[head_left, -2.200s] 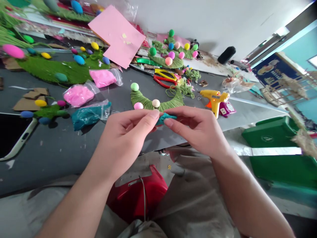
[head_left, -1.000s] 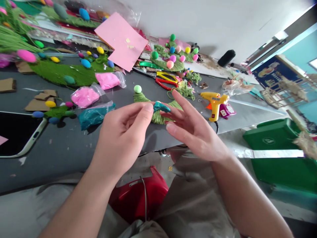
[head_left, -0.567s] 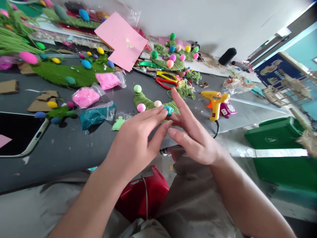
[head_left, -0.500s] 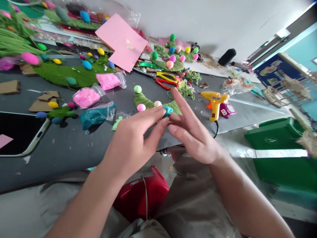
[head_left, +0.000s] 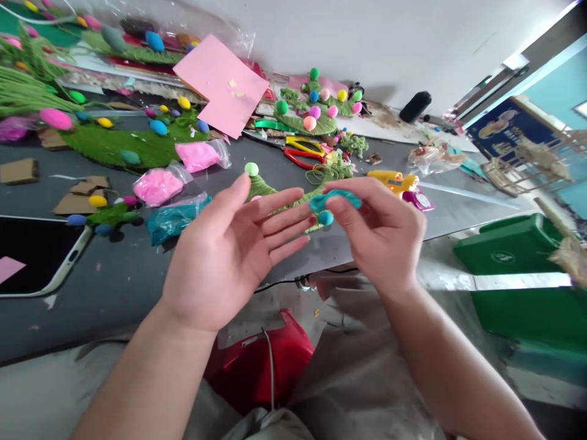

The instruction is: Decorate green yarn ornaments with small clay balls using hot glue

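Observation:
Teal clay [head_left: 342,198], stretched into a soft strip, is pinched between the thumb and fingers of my right hand [head_left: 383,229]. A small blue ball [head_left: 325,217] shows just below the strip. My left hand [head_left: 224,256] lies palm up with its fingers spread, their tips close to the clay, and nothing rests on the palm. Behind both hands is a green wrapped crescent [head_left: 261,187], partly hidden, with a pale green ball [head_left: 251,169] at its left end. A bag of teal clay [head_left: 172,221] lies beyond my left thumb.
Pink clay bags [head_left: 158,185], a phone [head_left: 36,256] and decorated green shapes occupy the left of the table [head_left: 119,305]. Pliers [head_left: 305,153] lie at the back; a yellow glue gun [head_left: 389,181] is behind my right hand. A green bin [head_left: 509,244] stands at right.
My hands have moved apart from each other. The left has turned palm up and opened, while the right now pinches the teal clay, which looks longer and is more exposed.

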`<state>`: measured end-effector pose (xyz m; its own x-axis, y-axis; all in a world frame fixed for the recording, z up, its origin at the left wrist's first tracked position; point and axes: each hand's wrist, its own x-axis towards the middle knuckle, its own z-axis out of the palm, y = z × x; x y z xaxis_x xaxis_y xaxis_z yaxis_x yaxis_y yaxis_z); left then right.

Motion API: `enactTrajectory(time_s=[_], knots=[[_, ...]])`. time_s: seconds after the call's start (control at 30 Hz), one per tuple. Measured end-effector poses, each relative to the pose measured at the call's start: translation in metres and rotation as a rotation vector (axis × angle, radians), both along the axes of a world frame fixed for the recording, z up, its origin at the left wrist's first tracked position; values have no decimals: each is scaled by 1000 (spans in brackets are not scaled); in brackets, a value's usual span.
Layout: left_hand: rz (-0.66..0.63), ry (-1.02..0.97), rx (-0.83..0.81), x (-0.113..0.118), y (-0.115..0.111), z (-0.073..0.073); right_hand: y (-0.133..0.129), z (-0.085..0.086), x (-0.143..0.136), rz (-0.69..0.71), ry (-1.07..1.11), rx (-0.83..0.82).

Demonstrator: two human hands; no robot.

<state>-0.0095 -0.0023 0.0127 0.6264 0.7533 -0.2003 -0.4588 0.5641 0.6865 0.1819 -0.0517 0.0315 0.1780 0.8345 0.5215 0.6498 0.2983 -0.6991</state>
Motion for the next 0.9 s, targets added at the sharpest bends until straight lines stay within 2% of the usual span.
enactTrajectory(time_s=[0.1, 0.2, 0.33, 0.43, 0.5, 0.63, 0.77, 0.83, 0.9], knots=[[-19, -50, 18, -3, 1, 3, 1, 6, 7, -59, 46, 11], [-61, -35, 43, -3, -1, 4, 3, 7, 12, 10, 56, -78], [-142, 6, 156, 0, -6, 3, 5, -5, 8, 138, 69, -159], [-115, 45, 202, 1, -8, 2, 6, -11, 4, 157, 73, -209], [-88, 43, 183, 0, -9, 3, 6, -9, 5, 146, 128, -246], [-96, -45, 71, -3, -8, 4, 7, -3, 12, 107, 330, -201], [-131, -99, 12, -3, -7, 4, 8, -4, 13, 186, 133, -143], [-141, -106, 7, -3, -7, 3, 8, -4, 11, 164, 67, -117], [-162, -101, -7, -1, -8, 2, 8, -3, 9, 102, 98, -106]])
